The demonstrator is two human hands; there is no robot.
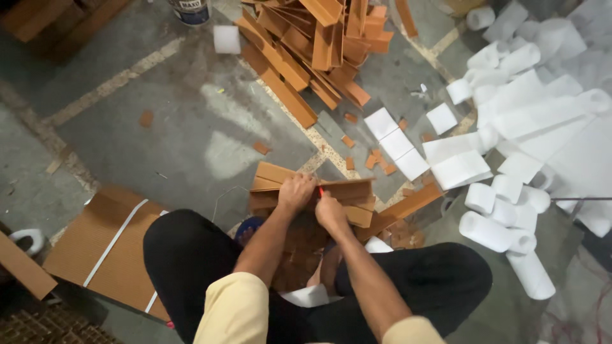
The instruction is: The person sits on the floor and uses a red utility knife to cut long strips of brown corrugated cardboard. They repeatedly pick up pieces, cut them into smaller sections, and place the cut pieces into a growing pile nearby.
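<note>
Two hands on cardboard stack [338, 191]: left hand [296, 191] pressing top, right hand [330, 210] gripping red cutter [320, 190].

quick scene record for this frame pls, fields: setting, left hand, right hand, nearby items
setting: person seated on a grey concrete floor, seen from above
left hand: left hand presses down on a stack of brown cardboard strips
right hand: right hand grips a thin red tool at the stack; tool type unclear
nearby items: pile of cardboard strips ahead; white foam rolls to the right; white foam squares; flat cardboard sheet to the left
</note>
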